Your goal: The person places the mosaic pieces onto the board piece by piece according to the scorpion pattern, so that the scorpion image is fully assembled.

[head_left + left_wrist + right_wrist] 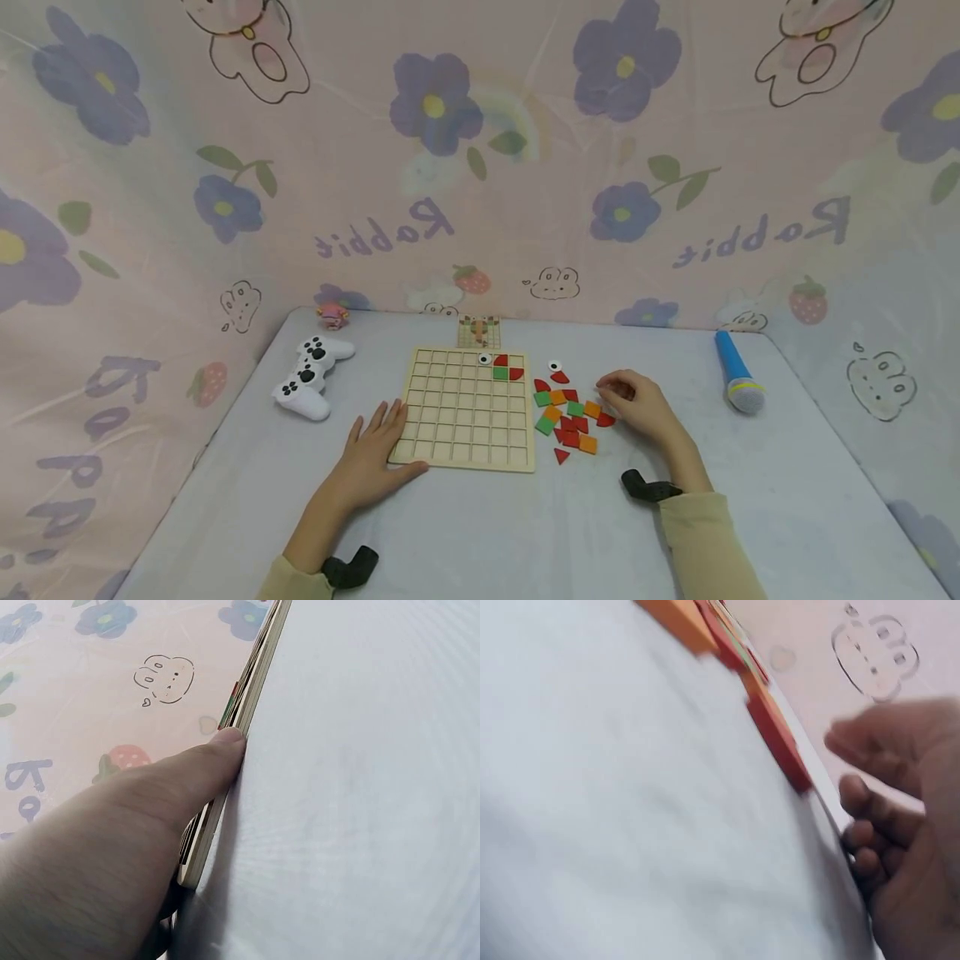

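Observation:
A wooden grid board (456, 417) lies flat on the table. In its upper right squares sit a white eye piece (484, 359), two red quarter-round pieces and a green square (501, 373). My left hand (372, 467) rests at the board's lower left corner with fingers spread; the left wrist view shows the thumb (217, 754) against its edge. My right hand (637, 407) hovers beside the loose pieces, fingers loosely bent. Nothing shows between its thumb and fingers in the right wrist view. Nearest to it is a red quarter-round piece (605, 420).
Loose red, orange and green pieces (570, 424) lie right of the board, with another eye piece (555, 366) above. A pattern card (478, 332) lies behind the board. A white game controller (307, 379) and pink figurine (332, 315) are at left, a blue microphone (735, 367) at right.

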Tool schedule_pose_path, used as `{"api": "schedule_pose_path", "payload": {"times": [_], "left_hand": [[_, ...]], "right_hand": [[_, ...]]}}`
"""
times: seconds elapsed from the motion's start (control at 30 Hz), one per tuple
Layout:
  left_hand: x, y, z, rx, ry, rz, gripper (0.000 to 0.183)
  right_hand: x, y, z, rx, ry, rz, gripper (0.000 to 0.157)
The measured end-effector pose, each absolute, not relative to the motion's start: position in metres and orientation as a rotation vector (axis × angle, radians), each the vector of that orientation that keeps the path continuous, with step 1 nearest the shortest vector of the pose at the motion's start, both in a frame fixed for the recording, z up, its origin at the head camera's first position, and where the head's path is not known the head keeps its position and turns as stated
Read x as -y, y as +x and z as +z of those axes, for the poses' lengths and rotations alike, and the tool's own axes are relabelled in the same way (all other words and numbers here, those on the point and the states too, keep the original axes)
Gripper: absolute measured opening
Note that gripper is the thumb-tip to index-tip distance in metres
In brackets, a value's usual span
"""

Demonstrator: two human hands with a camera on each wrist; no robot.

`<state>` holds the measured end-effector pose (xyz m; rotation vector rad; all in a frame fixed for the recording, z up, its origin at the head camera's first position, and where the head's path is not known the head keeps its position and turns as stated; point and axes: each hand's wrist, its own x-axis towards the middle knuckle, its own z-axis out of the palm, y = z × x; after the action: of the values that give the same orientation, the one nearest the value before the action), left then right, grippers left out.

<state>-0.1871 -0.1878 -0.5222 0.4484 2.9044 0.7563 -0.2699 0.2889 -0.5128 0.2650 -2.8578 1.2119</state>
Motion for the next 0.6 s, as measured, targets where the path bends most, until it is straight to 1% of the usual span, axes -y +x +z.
{"api": "schedule_pose_path", "payload": {"times": [0.2, 0.3, 0.43, 0.6], "left_hand": [[0.188, -0.184, -0.521, -2.917, 0.452, 0.778, 0.105], [0.188, -0.183, -0.521, -2.913, 0.452, 0.786, 0.104], [0.187, -0.184, -0.52, -2.908, 0.448, 0.778, 0.104], [0.187, -0.186, -0.519, -2.915, 0.452, 0.744, 0.106]], "right_hand": [[-0.306, -0.263, -0.512, 2.957, 0.341, 1.267, 0.03], [-0.308, -0.263, -0.513, 2.985, 0.45, 1.258, 0.033], [-0.307, -0.264, -0.514, 2.987, 0.521, 1.178, 0.027], [-0.304, -0.265, -0.515, 2.94, 0.5, 1.093, 0.017]]}}
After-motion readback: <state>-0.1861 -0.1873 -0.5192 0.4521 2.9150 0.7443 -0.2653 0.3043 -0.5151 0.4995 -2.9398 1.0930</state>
